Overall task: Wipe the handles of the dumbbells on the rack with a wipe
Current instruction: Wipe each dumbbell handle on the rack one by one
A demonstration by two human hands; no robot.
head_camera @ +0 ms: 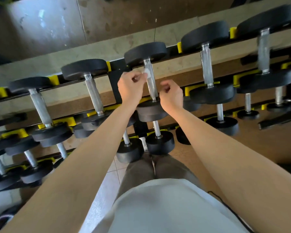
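My left hand (pixel 131 84) pinches a small white wipe (pixel 146 71) against the upper part of the knurled silver handle (pixel 151 81) of the black round-headed dumbbell at the middle of the rack's top row. My right hand (pixel 172 95), fingers curled, sits just right of that handle, lower down.
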